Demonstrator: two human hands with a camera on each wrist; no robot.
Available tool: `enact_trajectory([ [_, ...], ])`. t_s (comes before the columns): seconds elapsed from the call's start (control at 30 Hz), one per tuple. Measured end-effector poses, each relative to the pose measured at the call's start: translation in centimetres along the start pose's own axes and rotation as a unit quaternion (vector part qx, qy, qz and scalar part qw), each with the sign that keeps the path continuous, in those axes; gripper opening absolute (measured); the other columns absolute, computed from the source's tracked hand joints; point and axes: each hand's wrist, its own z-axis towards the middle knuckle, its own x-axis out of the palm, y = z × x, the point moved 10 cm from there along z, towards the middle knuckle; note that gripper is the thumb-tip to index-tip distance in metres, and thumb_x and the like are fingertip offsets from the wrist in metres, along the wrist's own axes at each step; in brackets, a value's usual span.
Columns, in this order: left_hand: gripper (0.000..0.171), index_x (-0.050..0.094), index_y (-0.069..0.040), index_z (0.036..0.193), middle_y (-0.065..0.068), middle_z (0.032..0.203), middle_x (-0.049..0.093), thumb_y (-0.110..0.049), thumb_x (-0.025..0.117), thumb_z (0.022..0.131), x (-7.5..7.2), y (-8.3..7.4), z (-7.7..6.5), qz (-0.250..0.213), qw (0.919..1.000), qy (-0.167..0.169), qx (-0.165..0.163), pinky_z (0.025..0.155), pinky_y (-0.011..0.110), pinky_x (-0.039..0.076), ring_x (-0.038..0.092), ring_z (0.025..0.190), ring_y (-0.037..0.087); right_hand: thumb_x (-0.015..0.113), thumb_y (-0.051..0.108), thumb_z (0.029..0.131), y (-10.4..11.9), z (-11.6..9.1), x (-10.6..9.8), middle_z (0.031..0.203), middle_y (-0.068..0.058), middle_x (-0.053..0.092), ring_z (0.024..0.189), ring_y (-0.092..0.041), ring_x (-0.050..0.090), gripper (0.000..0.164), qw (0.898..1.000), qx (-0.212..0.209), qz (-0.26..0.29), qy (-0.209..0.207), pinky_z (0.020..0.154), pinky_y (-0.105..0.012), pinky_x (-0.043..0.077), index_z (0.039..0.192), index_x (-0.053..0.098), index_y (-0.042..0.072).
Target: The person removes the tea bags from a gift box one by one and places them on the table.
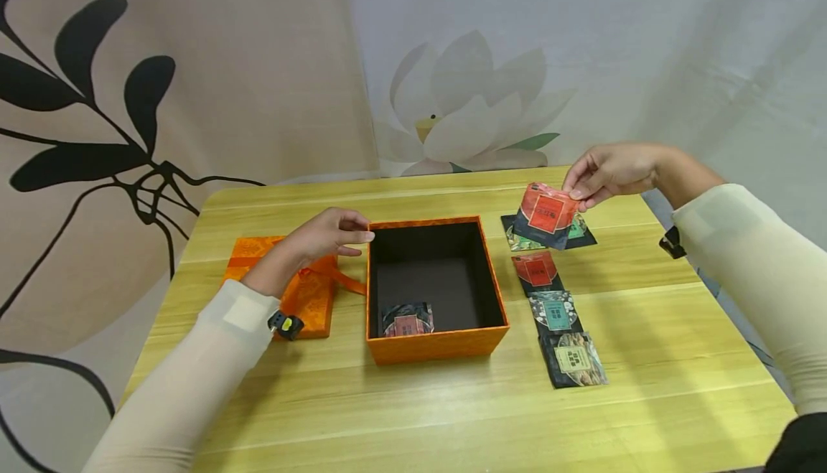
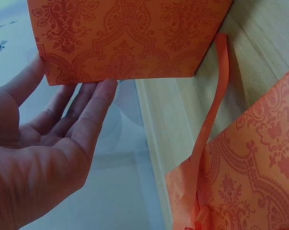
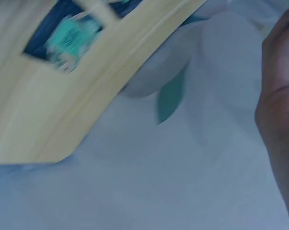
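Observation:
In the head view my right hand (image 1: 614, 171) pinches a red and dark sachet (image 1: 548, 213) by its upper edge, above the green-labelled sachets (image 1: 579, 232) at the table's far right. In the right wrist view only part of that hand shows at the edge, and the sachet is out of sight. My left hand (image 1: 331, 235) touches the far left corner of an open orange box (image 1: 439, 347) with loosely bent fingers; the left wrist view shows its fingertips against the patterned wall (image 2: 120, 43). Inside the black-lined box lies one dark sachet (image 1: 408, 321) with a pinkish label.
Right of the box a column of sachets runs toward me: red (image 1: 538, 272), teal-labelled (image 1: 555, 313) and yellow-labelled (image 1: 573, 359). An orange lid (image 1: 316, 308) with a ribbon (image 1: 347, 281) lies left of the box. A printed curtain (image 1: 472, 100) hangs behind the wooden table (image 1: 439, 415).

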Motion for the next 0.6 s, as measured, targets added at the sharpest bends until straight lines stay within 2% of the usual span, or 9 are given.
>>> enact_trajectory([
  [0.17,0.046,0.046,0.008,0.142,0.026,0.138,0.051,-0.013,0.062,0.105,0.0,0.0,-0.1,0.002,1.0,-0.001,-0.004,0.107,0.054,0.05,0.058,0.126,0.04,0.054,0.0,0.106,-3.3,-1.2,-1.5,0.103,-0.007,0.075,0.092,-0.015,0.072,0.021,0.999,0.03,0.017,0.004,0.088,-0.029,0.061,0.113,0.073,0.0],
  [0.27,0.046,0.046,0.008,0.143,0.026,0.139,0.051,-0.013,0.062,0.105,-0.1,0.0,-0.2,0.003,1.0,-0.002,-0.006,0.106,0.052,0.051,0.058,0.126,0.041,0.056,0.002,0.106,-5.4,-1.7,-2.4,0.103,-0.006,0.074,0.091,-0.015,0.072,0.019,0.998,0.064,0.012,-0.012,0.086,-0.028,0.061,0.113,0.073,0.001],
  [0.43,0.045,0.047,0.008,0.142,0.025,0.138,0.052,-0.013,0.062,0.105,-0.1,0.0,-0.1,0.0,1.0,-0.005,-0.008,0.105,0.051,0.052,0.058,0.126,0.04,0.06,0.003,0.104,-9.2,-2.0,-3.6,0.1,-0.007,0.072,0.09,-0.017,0.07,0.014,0.99,0.131,0.002,-0.049,0.087,-0.03,0.061,0.111,0.071,0.001],
  [0.6,0.045,0.048,0.009,0.141,0.025,0.136,0.052,-0.013,0.063,0.105,-0.1,0.1,-0.2,0.002,1.0,-0.004,-0.006,0.106,0.052,0.052,0.059,0.124,0.04,0.061,0.002,0.103,-12.4,-1.6,-4.0,0.096,-0.007,0.071,0.088,-0.019,0.069,0.011,0.982,0.177,-0.022,-0.064,0.087,-0.033,0.062,0.109,0.07,0.001],
])
